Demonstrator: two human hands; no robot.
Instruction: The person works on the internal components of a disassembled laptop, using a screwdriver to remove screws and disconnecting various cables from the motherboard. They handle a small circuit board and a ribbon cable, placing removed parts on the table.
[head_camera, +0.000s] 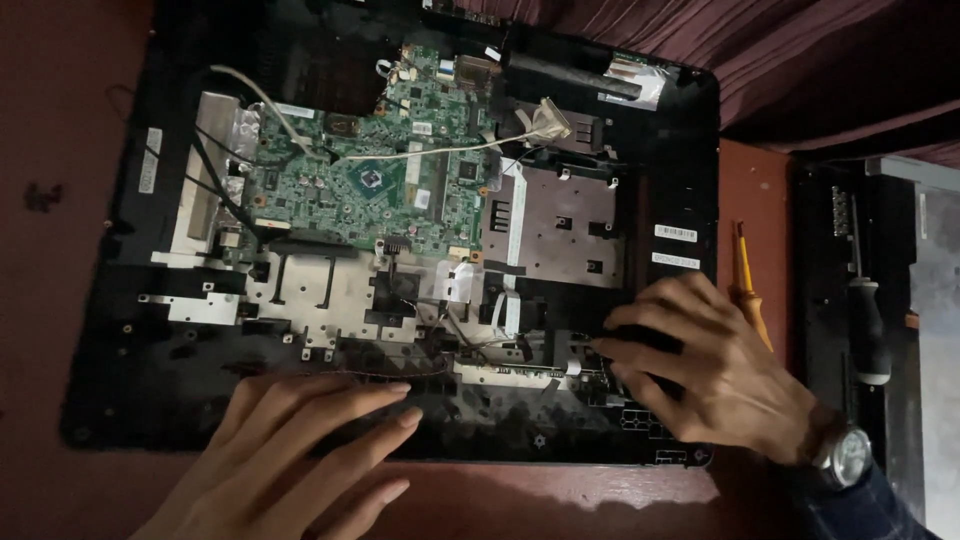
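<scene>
**Kid:** Left hand (300, 450) is closest, at the bottom. Fingers flat and spread, tips on the near edge of the laptop (130, 400). Not gripping anything.

**Pal:** And the right hand (715, 365)?

**Kid:** On the laptop's near right corner. Fingers bent, pressing down on a dark part there. Can't tell if it's pinching something, too dark. Watch (845, 455) on that wrist.

**Pal:** Where's the laptop?

**Kid:** Flat on the red table (40, 150), opened up, insides showing. Green board (385, 185) is in the back-left middle. White wire (270, 105) runs over it. Gray plate (560, 225) sits just right of the board.

**Pal:** Other stuff?

**Kid:** Orange screwdriver (745, 285) lies on the table, just right of the laptop, near the right hand. Black screwdriver (868, 325) lies further right on a black cover (830, 330).
</scene>
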